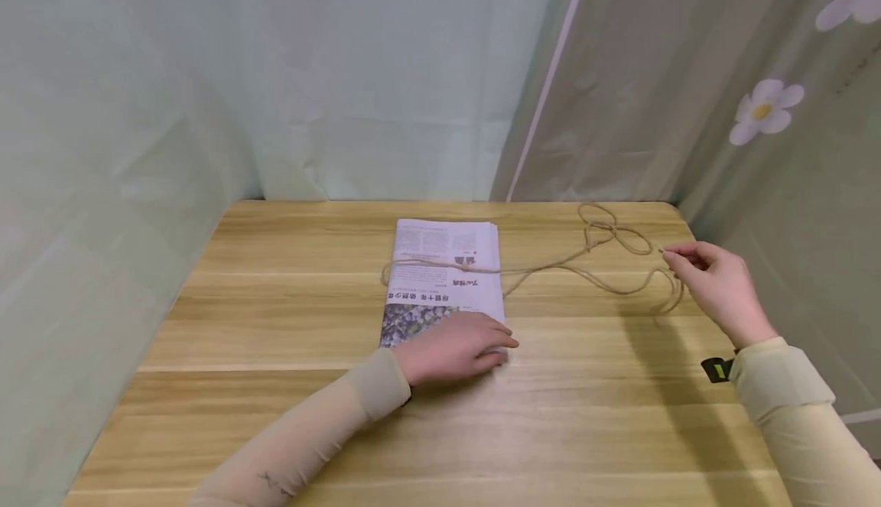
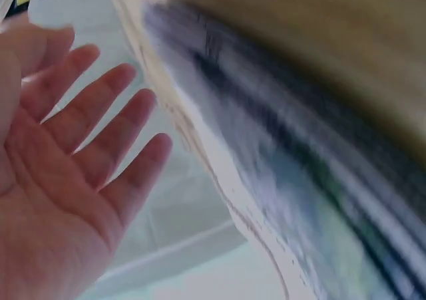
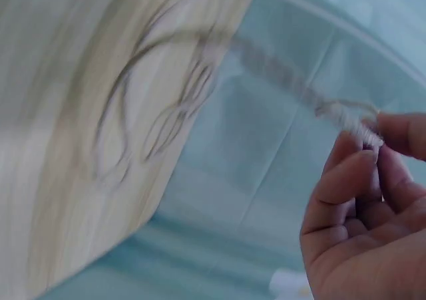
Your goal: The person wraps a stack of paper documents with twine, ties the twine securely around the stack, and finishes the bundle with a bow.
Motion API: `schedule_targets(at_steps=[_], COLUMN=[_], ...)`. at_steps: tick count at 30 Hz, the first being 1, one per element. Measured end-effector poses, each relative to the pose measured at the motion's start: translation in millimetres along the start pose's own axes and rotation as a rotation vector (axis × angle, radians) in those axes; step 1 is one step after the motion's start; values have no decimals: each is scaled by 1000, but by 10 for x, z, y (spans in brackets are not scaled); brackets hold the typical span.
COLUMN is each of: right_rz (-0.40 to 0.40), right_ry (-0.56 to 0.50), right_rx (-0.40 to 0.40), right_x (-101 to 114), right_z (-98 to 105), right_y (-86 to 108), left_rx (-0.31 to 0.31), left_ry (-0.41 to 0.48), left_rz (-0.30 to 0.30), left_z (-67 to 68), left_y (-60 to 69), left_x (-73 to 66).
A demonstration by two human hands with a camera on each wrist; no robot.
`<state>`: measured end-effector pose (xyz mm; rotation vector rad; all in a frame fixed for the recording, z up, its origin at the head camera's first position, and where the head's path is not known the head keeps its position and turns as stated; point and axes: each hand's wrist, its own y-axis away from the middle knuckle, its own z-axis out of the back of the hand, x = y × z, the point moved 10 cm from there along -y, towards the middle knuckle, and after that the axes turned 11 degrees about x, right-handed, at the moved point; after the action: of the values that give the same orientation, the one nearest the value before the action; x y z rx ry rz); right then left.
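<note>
A folded newspaper bundle (image 1: pixel 440 239) lies on the wooden table, with twine (image 1: pixel 509 271) passing across its upper part and trailing right in loose loops. My left hand (image 1: pixel 457 345) is over the bundle's near end, fingers pointing right. In the left wrist view, the left hand (image 2: pixel 73 160) has its fingers spread and relaxed, with nothing in them, beside the blurred newspaper edge (image 2: pixel 286 127). At the table's right side my right hand (image 1: pixel 719 285) is raised. In the right wrist view, the right hand (image 3: pixel 373 207) pinches the twine's end (image 3: pixel 356 128) between thumb and fingertips.
The wooden table (image 1: pixel 275 415) has a back edge near a pale curtain (image 1: pixel 378 79). More curtain with white flowers (image 1: pixel 767 112) hangs at the right. Loose twine loops (image 1: pixel 616 235) lie near the back right corner.
</note>
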<state>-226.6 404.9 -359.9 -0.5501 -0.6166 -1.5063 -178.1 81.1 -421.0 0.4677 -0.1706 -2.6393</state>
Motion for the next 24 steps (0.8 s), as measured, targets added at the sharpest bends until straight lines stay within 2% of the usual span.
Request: schedule_targets(at_steps=[3, 6, 9, 12, 15, 19, 22, 24], right_rz=[48, 103, 167, 241, 273, 282, 290, 295], right_ry=[-6, -22, -69, -128, -190, -160, -86, -74], right_rx=[86, 200, 302, 380, 457, 465, 401, 364], right_x=[211, 465, 745, 1013, 1210, 1294, 1255, 1223], right_z=[-204, -513, -847, -1135, -1341, -1391, -1292, -1219], right_y=[-60, -109, -155, -203, -229, -267, -311, -342], left_rx=[-106, -229, -299, -315, -325, -354, -384, -407], left_ry=[105, 229, 318, 370, 415, 480, 504, 499], left_rz=[112, 208, 229, 204, 200, 255, 318, 363], left_z=[212, 439, 603, 690, 734, 754, 784, 821], left_y=[29, 56, 31, -45, -87, 3, 176, 316], left_x=[209, 383, 448, 444, 470, 631, 828, 974])
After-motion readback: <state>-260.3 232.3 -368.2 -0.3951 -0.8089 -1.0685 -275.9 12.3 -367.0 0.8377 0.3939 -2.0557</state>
